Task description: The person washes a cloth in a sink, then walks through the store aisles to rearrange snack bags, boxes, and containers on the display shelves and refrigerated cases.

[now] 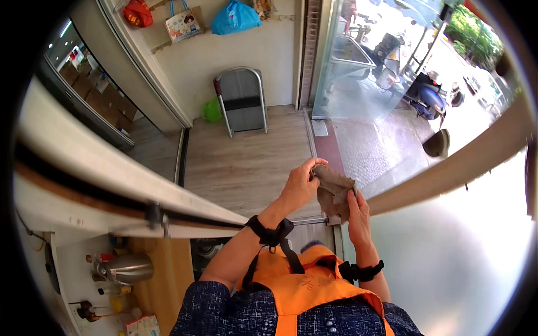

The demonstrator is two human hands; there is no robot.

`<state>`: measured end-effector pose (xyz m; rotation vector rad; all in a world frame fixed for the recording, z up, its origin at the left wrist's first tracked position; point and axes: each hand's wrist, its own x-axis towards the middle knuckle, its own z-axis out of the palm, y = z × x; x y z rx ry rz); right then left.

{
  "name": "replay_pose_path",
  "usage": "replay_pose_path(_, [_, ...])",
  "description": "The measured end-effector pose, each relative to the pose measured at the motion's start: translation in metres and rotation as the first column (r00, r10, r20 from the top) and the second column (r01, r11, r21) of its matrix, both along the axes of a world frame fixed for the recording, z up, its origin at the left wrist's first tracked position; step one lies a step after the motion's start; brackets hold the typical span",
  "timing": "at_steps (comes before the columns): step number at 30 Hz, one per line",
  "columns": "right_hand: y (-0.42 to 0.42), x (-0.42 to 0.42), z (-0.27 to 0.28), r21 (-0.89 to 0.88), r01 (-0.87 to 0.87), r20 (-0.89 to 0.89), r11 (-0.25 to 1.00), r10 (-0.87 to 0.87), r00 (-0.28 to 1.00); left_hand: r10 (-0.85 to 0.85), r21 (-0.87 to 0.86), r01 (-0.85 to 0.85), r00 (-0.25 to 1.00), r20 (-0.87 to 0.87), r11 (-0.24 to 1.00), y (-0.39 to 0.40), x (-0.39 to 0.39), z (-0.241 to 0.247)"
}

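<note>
A crumpled grey-brown cloth [335, 193] hangs between my two hands in front of my chest. My left hand [301, 184] grips its upper left corner, with the thumb below and the fingers over the top edge. On the other side, my right hand [358, 214] pinches the right edge with fingers pointing up. Both wrists wear black straps [270, 230]. An orange apron [313, 290] covers my front. Beneath the cloth lie the doorway's floor track [310, 221] and the wood-look floor [248, 168].
A folded metal step stool [242, 101] leans on the far wall beside a green plastic item [212, 111]. Glass door panels [361, 84] stand at the right, with parked scooters [429, 101] outside. At lower left, a steel kettle [128, 268] and bottles stand on a wooden counter [168, 269].
</note>
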<state>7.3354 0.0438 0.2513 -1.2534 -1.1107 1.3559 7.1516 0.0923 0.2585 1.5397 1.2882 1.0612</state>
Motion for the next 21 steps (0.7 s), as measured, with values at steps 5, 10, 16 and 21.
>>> replay_pose_path(5, [0.116, -0.031, -0.013, -0.011, 0.026, 0.008, 1.000, -0.026, 1.000, 0.094, 0.017, -0.094, 0.995, 0.015, 0.995, 0.103, -0.053, -0.003])
replay_pose_path(10, [0.248, -0.060, -0.024, 0.021, -0.041, 0.115, 0.999, 0.038, 0.993, 0.392, 0.071, -0.393, 0.920, 0.031, 0.917, 0.189, -0.159, -0.023])
replay_pose_path(16, [0.411, -0.116, -0.016, -0.013, -0.132, 0.119, 0.991, 0.133, 0.984, 0.844, -0.036, -0.856, 0.514, -0.150, 0.515, 0.161, -0.380, -0.071])
replay_pose_path(21, [0.519, -0.193, -0.055, -0.018, -0.297, 0.292, 0.955, 0.289, 0.912, 0.839, 0.350, -0.933, -0.124, -0.530, 0.083, 0.016, -0.594, -0.103])
